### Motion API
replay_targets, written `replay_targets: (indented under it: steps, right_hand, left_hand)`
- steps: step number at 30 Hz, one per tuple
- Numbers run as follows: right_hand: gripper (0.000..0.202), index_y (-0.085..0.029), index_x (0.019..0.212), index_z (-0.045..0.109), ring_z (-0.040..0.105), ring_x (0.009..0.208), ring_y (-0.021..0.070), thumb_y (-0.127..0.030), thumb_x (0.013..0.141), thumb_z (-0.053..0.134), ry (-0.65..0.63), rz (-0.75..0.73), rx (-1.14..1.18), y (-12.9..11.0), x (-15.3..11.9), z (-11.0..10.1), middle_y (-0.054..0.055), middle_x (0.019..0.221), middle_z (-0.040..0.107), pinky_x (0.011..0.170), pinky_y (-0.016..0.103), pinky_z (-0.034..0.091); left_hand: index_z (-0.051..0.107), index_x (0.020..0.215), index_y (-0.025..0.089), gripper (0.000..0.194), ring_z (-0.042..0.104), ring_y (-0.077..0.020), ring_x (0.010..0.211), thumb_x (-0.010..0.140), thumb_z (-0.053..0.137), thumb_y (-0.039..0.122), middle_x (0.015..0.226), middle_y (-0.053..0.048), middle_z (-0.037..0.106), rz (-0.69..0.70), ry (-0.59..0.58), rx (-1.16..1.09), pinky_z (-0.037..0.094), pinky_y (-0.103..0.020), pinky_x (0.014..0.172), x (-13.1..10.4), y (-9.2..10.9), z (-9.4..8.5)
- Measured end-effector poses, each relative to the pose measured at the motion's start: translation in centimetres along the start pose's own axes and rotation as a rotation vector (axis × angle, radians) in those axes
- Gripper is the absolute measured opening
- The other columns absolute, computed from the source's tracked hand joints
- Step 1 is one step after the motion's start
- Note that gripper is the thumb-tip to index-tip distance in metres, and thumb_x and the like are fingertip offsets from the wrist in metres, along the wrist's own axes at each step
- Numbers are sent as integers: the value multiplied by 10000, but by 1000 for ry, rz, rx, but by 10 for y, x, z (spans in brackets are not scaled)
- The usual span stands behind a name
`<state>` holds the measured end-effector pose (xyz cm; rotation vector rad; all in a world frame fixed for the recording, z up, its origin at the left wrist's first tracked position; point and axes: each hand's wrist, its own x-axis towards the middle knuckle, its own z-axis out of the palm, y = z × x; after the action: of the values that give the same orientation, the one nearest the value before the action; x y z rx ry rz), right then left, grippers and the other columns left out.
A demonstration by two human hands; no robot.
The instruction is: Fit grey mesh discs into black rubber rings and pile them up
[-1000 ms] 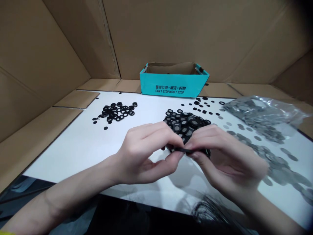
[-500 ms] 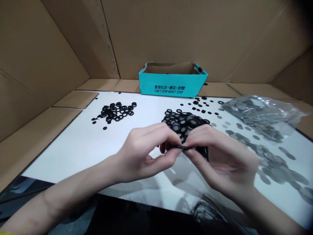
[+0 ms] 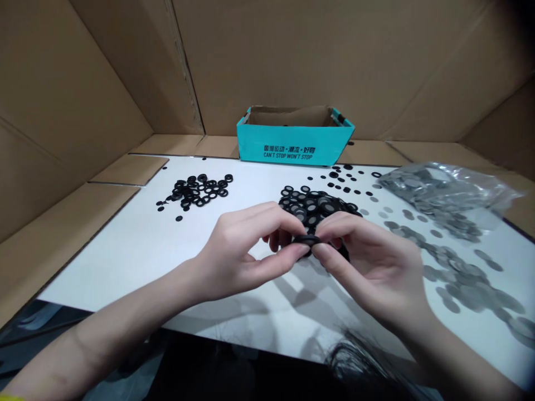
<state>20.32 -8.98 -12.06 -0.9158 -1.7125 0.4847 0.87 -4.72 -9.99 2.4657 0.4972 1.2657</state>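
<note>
Between the fingertips of both hands, above the table's middle, is a black rubber ring [image 3: 307, 239] seen nearly edge-on. My left hand [image 3: 246, 245] pinches its left side with thumb and forefinger. On its right side, my right hand [image 3: 371, 256] grips it the same way. Whether a grey disc sits inside the ring cannot be made out. Just behind the fingers lies a heap of black rings with grey mesh-like discs in them [image 3: 311, 206], partly hidden by my hands.
Plain black rings [image 3: 200, 189] are piled at the left. Loose grey discs [image 3: 468, 278] spread over the right side near a clear plastic bag [image 3: 447, 189] of discs. Small black pieces [image 3: 346, 189] are scattered behind the heap. A turquoise box [image 3: 295, 145] stands at the back, with cardboard walls [image 3: 317, 61] around.
Both hands have risen slightly, and the right has shifted a little left. The black ring has tilted so that more of its face shows.
</note>
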Motion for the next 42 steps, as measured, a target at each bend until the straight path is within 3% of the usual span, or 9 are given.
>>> replay_targets:
  steps: [3,5,12,20,28,42]
  right_hand:
    - [84,-222,804,635,558,607,120,-166,859,664,-1,134,82,0,1,-1,-7,691,627,534,241,446]
    - [87,-216,786,649,550,588,113,-224,869,674,-34,223,203,1,2,-2,-5,673,618,512,222,445]
    - [227,-179,726,669,549,609,110,-370,831,733,-163,487,552,3,4,-4,15,683,617,529,214,467]
    - [285,-162,751,682,476,579,104,-436,792,748,-293,613,750,1,9,-2,14,640,559,518,223,408]
    - [306,-163,719,651,403,531,79,-431,859,692,-252,561,675,2,10,-2,-15,598,512,481,206,354]
    - [141,-232,833,697,497,613,74,-362,841,749,-151,480,613,12,4,1,-17,741,600,555,189,429]
  left_hand:
    - [636,1042,134,240,626,-108,692,842,746,208,832,-43,690,101,-9,-6,542,-212,655,1,-6,-1]
    - [641,1054,143,237,632,-119,707,852,741,216,857,-53,699,136,-8,6,542,-226,658,1,-8,-1]
    - [640,975,164,153,624,-120,662,855,726,205,794,-40,708,105,1,13,535,-240,601,2,-3,-1]
    - [627,870,141,174,594,-110,620,766,765,165,721,-26,665,19,51,-84,518,-237,565,2,-3,5]
    - [612,864,149,182,568,-100,596,773,766,184,707,-15,643,25,73,-18,498,-235,543,2,-2,4]
    - [636,948,148,126,652,-114,678,846,710,136,785,-24,697,228,69,232,497,-257,637,-1,-5,4]
